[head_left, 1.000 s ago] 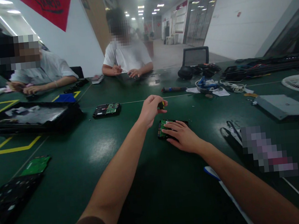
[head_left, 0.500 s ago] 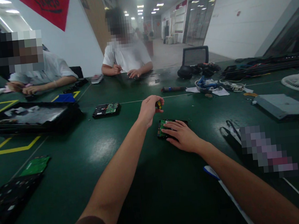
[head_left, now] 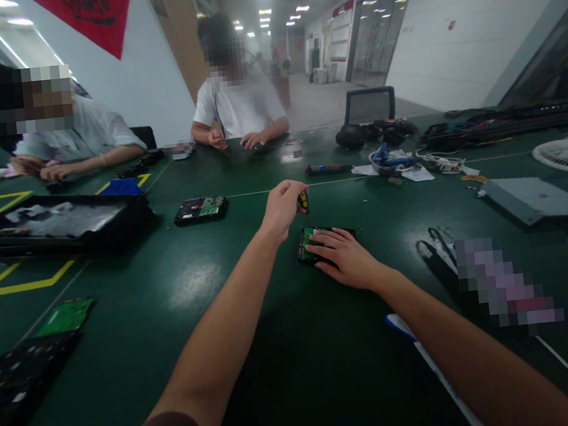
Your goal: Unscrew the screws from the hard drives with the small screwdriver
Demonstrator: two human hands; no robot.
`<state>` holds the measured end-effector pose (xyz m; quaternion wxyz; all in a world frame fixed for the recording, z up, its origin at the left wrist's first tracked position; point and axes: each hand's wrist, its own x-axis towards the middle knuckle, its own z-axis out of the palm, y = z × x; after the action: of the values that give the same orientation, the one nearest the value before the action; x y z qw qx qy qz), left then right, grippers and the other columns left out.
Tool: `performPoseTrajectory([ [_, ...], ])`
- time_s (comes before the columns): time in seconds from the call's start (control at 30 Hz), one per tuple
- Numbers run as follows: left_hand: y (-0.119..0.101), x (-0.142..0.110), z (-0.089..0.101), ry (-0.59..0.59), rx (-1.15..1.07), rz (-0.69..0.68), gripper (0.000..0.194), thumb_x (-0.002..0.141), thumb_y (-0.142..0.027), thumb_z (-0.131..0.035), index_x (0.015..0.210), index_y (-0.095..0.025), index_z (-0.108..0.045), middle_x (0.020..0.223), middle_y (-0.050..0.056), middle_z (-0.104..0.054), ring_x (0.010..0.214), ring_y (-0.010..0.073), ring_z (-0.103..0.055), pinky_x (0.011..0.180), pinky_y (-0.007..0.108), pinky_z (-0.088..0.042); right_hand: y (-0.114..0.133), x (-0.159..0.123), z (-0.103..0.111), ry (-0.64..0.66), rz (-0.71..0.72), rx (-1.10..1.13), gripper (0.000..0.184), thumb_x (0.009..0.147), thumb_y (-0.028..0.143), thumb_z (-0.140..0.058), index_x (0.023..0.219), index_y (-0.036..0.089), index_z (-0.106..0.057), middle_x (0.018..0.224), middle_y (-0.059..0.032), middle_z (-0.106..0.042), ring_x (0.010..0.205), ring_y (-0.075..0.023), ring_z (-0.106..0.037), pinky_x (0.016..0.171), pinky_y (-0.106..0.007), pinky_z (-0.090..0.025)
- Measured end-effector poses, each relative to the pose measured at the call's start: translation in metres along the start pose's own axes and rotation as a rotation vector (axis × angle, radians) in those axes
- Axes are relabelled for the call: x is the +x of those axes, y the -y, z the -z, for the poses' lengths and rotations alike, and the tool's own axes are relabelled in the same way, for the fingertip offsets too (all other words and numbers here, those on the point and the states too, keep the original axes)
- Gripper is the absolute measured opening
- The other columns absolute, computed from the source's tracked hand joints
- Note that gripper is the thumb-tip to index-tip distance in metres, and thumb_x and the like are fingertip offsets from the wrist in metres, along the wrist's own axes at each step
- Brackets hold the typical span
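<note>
A small screwdriver point(head_left: 304, 201) with a black and yellow handle is pinched in my left hand point(head_left: 283, 206). It stands nearly upright, and its thin shaft points down at the far edge of a hard drive point(head_left: 304, 246). That drive lies flat on the green table with its green circuit board upward. Across the board rests my right hand point(head_left: 343, 255), fingers stretched out flat and covering much of it. Whether the screwdriver's tip touches the drive I cannot tell.
Another hard drive point(head_left: 201, 209) lies to the left, near stacked black trays point(head_left: 64, 221). More drives point(head_left: 23, 372) sit at the near left. On the right are a grey metal box point(head_left: 538, 198), cables point(head_left: 390, 157) and a pen-like tool point(head_left: 330, 168). Two people work across the table.
The screwdriver has tipped more upright in my left hand, and its shaft now shows above the drive. My right hand has stayed in place on the drive.
</note>
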<state>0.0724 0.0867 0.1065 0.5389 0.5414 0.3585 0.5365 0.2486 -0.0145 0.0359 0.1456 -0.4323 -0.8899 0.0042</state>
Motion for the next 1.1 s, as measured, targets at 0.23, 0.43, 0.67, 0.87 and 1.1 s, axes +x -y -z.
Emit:
performPoseTrajectory([
  [0.23,-0.0069,-0.0029,0.0017,0.072,0.050,-0.005,0.022,0.082,-0.036,-0.062,0.084,-0.018,-0.074,0.088,0.007,-0.066,0.078,0.0171,-0.061,0.048,0.020,-0.047,-0.0003,0.0001,-0.0010,-0.017,0.000,0.010,0.043,0.103,0.034,-0.055,0.146,0.031,-0.057,0.153,-0.0079,-0.055,0.146,-0.0288,-0.044,0.123,-0.059,-0.028],
  [0.43,-0.0054,-0.0016,0.0022,0.050,0.010,0.004,0.019,0.082,-0.033,-0.062,0.085,-0.018,-0.073,0.088,0.007,-0.066,0.076,0.0161,-0.061,0.050,0.021,-0.049,-0.0006,0.0007,0.0003,-0.038,0.006,0.026,0.042,0.101,0.032,-0.058,0.142,0.029,-0.060,0.147,-0.0091,-0.059,0.141,-0.0290,-0.049,0.122,-0.059,-0.029],
  [0.67,0.0000,0.0006,0.0016,0.046,-0.121,0.039,0.015,0.083,-0.031,-0.058,0.087,-0.019,-0.066,0.085,0.006,-0.067,0.077,0.0167,-0.064,0.050,0.021,-0.049,0.0007,0.0017,0.0021,-0.030,0.010,0.028,0.040,0.101,0.032,-0.057,0.141,0.026,-0.062,0.145,-0.0102,-0.060,0.138,-0.0293,-0.051,0.120,-0.058,-0.031],
  [0.87,0.0016,0.0015,0.0019,-0.002,0.003,-0.023,0.015,0.082,-0.030,-0.064,0.075,-0.017,-0.068,0.082,0.005,-0.062,0.075,0.0149,-0.059,0.053,0.021,-0.052,0.0000,0.0005,0.0005,-0.039,0.008,0.034,0.041,0.101,0.033,-0.057,0.142,0.028,-0.060,0.147,-0.0094,-0.059,0.139,-0.0296,-0.051,0.120,-0.059,-0.032],
  [1.1,-0.0034,-0.0022,0.0000,0.084,-0.114,0.063,0.018,0.086,-0.033,-0.072,0.091,-0.017,-0.064,0.089,0.006,-0.067,0.079,0.0152,-0.064,0.062,0.026,-0.057,-0.0003,-0.0003,0.0003,-0.039,0.006,0.030,0.041,0.102,0.033,-0.056,0.143,0.028,-0.060,0.147,-0.0097,-0.059,0.141,-0.0296,-0.049,0.120,-0.058,-0.032],
])
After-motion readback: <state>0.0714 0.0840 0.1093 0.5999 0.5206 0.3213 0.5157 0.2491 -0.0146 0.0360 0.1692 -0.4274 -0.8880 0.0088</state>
